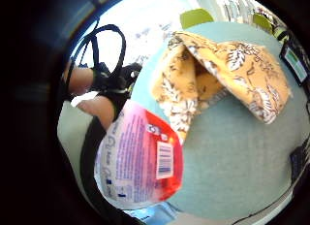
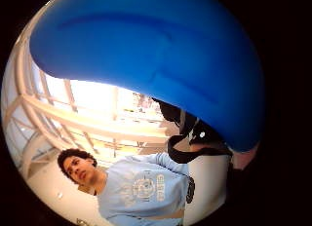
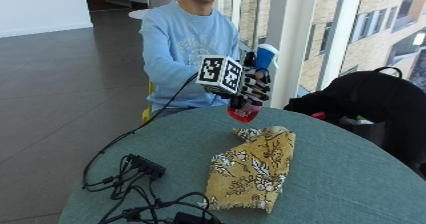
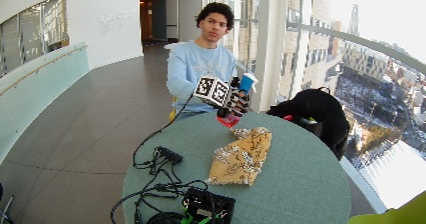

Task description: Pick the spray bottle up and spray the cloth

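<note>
The spray bottle (image 3: 249,106) has a red base and a blue spray head (image 3: 265,56). My gloved right hand (image 3: 251,86) grips it, lifted above the far edge of the round green table (image 3: 346,174). The yellow floral cloth (image 3: 253,170) lies folded on the table, nearer the camera than the bottle. In the little finger side palm view the bottle's pink and red label (image 1: 140,162) is close to the palm, with the cloth (image 1: 218,74) beyond it on the table. The blue spray head (image 2: 156,55) fills much of the thumb side palm view.
A black power strip (image 3: 145,165) and tangled cables (image 3: 126,204) lie on the table's left part. A black bag (image 3: 373,104) sits beside the table at the right. A black box (image 4: 208,206) with green parts rests at the table's near edge.
</note>
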Available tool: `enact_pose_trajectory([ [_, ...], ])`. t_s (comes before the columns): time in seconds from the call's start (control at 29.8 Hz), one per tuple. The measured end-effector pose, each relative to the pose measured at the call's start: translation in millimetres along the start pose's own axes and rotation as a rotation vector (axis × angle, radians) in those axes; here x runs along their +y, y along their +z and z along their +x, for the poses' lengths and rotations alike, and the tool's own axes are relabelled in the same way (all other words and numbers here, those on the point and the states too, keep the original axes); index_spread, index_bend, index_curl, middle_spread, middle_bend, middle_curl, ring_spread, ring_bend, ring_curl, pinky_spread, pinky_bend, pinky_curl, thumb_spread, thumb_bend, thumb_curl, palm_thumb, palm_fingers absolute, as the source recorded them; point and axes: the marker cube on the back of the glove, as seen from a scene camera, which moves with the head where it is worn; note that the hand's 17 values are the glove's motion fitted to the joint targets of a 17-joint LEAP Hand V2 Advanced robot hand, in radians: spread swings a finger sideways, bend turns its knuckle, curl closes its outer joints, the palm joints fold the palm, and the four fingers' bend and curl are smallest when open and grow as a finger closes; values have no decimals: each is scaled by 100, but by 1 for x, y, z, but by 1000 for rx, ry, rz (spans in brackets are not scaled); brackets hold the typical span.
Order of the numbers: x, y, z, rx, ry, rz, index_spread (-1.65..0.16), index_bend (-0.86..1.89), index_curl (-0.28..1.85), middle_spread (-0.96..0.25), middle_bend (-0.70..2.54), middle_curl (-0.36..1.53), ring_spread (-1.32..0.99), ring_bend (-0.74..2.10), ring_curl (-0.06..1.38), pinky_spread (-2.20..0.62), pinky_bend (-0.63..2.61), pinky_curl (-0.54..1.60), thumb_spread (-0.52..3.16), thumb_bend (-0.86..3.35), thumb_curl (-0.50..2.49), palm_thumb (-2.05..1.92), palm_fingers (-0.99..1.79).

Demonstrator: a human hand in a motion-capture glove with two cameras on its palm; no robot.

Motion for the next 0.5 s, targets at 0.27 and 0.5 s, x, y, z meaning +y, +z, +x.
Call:
enact_pose_trajectory([
  [0.27,-27,106,-36,-166,-95,-17,-24,12,25,-9,38,47,-4,48,38,11,24,35,104,-1,53,86,102],
  [0.5,-38,163,-45,-190,-127,-9,-24,12,26,-10,37,47,-4,44,37,10,20,34,106,-1,52,87,100],
])
